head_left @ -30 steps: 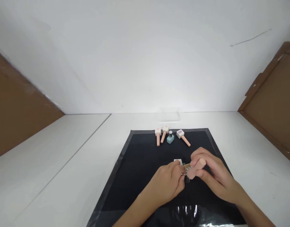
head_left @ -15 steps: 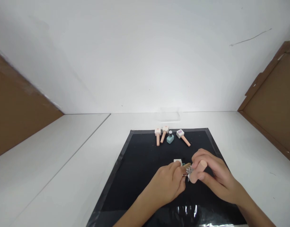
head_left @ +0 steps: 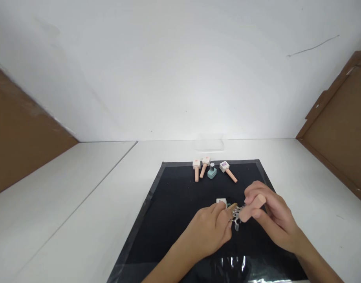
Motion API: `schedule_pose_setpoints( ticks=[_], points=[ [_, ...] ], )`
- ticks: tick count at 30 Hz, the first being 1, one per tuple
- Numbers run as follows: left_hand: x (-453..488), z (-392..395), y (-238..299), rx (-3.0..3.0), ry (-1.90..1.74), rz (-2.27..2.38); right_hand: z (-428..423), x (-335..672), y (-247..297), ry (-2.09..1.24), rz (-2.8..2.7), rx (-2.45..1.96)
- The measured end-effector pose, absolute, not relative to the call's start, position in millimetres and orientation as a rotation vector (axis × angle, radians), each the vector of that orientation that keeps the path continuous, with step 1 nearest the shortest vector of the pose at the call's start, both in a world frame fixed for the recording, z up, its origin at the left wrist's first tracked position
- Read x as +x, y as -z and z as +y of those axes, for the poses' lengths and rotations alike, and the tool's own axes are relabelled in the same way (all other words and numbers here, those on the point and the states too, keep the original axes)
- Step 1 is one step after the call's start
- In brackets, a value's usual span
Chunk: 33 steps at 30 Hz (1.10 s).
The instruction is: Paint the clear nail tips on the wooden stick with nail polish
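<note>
My right hand (head_left: pixel 276 216) pinches a peach nail polish cap (head_left: pixel 253 208) between thumb and fingers, tilted over the mat. The cap's lower end is close to some small silver metal pieces (head_left: pixel 236 225); whether they touch I cannot tell. Closed around a light wooden piece (head_left: pixel 232 206), my left hand (head_left: pixel 211 230) is beside these metal pieces, which seem to sit along the wood. Just behind the left fingers is a white nail polish bottle (head_left: pixel 221 201), partly hidden. A bit of something teal shows next to it.
At the mat's far edge lie three white bottles with peach caps, the left one (head_left: pixel 196 165), the middle one (head_left: pixel 206 160) and the right one (head_left: pixel 224 166). A teal bottle (head_left: pixel 211 173) is among them. Behind the black mat (head_left: pixel 168 204) stands a clear tray (head_left: pixel 210 148).
My right hand has moved slightly up and to the right with the peach cap, away from my left hand. More of the metal pieces shows now. The left hand has hardly moved.
</note>
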<state>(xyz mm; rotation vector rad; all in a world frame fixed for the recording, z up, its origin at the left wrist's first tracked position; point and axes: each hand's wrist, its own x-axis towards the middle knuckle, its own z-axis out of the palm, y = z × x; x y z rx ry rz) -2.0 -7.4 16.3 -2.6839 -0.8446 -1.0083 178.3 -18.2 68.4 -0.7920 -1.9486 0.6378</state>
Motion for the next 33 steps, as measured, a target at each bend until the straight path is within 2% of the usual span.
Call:
schedule_pose_setpoints(
  ticks=[3,12,21,28,33],
  points=[
    [-0.5,-7.1,-18.1,-2.709,1.006,-0.845,-17.7,177.3,-74.8,-0.701,-2.021,-0.763],
    [-2.9,-8.0,-16.3,-2.686,0.994,-0.822,-16.4,178.9,-65.2,-0.501,-1.968,-0.853],
    [-1.2,-8.6,-16.6,-2.720,0.998,-0.841,-16.9,177.2,-69.9,-0.840,-1.944,-0.775],
    [-2.3,-9.7,-16.0,-2.677,1.026,-0.811,-14.6,177.2,-61.4,-0.630,-1.890,-0.853],
    [-4.3,-9.6,-16.6,-2.661,1.045,-0.799,-15.0,179.7,-59.2,-0.630,-1.798,-0.852]
  ],
)
